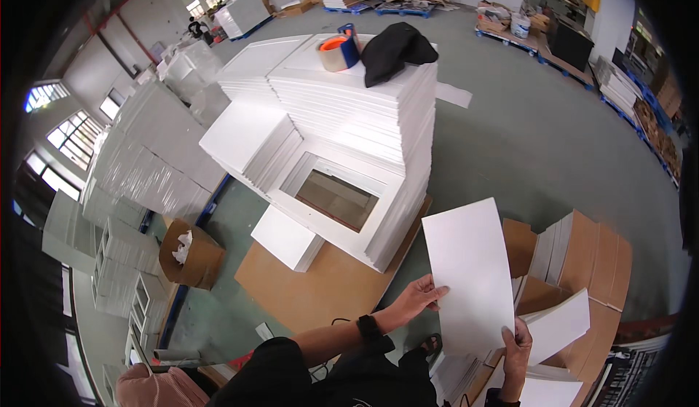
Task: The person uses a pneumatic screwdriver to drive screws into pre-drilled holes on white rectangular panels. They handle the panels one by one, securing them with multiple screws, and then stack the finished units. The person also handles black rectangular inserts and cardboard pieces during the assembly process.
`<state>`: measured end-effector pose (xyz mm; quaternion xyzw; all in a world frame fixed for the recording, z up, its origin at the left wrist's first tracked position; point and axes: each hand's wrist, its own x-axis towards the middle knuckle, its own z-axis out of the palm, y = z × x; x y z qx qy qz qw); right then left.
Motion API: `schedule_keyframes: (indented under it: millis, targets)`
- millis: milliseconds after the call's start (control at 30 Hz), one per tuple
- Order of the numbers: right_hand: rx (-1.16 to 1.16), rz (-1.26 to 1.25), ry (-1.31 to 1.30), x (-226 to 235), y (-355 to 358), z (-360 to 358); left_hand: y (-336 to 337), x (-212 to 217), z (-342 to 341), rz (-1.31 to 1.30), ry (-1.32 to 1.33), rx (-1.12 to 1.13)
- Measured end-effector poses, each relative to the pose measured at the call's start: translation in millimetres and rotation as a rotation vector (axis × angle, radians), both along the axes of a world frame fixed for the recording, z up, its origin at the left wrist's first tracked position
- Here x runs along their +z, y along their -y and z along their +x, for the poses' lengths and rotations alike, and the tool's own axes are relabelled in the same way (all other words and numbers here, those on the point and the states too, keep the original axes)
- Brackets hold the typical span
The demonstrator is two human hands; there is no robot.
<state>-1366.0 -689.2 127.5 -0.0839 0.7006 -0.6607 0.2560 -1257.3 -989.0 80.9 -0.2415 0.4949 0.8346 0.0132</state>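
A white rectangular sheet [470, 269] stands tilted in front of me, its blank face toward me. My left hand [422, 295] pinches its left edge, thumb on the face and fingers partly hidden behind. Lower down, my right hand [517, 347] grips the right edge near the bottom corner, thumb in front. Just right of the sheet, more white sheets [561, 327] lie on and among brown cardboard boxes [582, 261]. Some of that pile is hidden behind the held sheet and my right hand.
Ahead rises a stack of white panels [378, 188] with rectangular openings, on brown board [320, 290]. A tape roll [338, 52] and black cloth [397, 50] lie on top. A cardboard box [191, 255] stands left, beside wrapped stacks [145, 152]. Loaded pallets [539, 50] line the far right.
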Motion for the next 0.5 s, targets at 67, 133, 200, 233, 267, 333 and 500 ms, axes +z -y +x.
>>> schedule_keyframes:
  millis: [67, 133, 200, 233, 267, 333, 500]
  targets:
    - [0.04, 0.001, -0.016, -17, 54, -4, 40, 21, 26, 0.003, 0.004, 0.216]
    - [0.12, 0.038, -0.007, -35, 109, -3, 80, 22, 46, -0.024, 0.008, 0.366]
    - [0.089, 0.003, -0.014, -10, 197, 14, 119, 9, 70, -0.122, 0.011, 0.5]
    - [0.107, 0.056, -0.018, -27, 225, 8, 137, 7, 79, -0.151, 0.003, 0.513]
    - [0.115, 0.05, -0.029, -24, 261, 7, 156, 6, 89, -0.183, 0.003, 0.528]
    - [0.138, 0.032, -0.016, -32, 320, -1, 193, 21, 108, -0.336, 0.108, 0.482]
    - [0.319, 0.124, 0.069, -59, 421, -21, 278, 39, 116, -1.289, 0.27, 0.322]
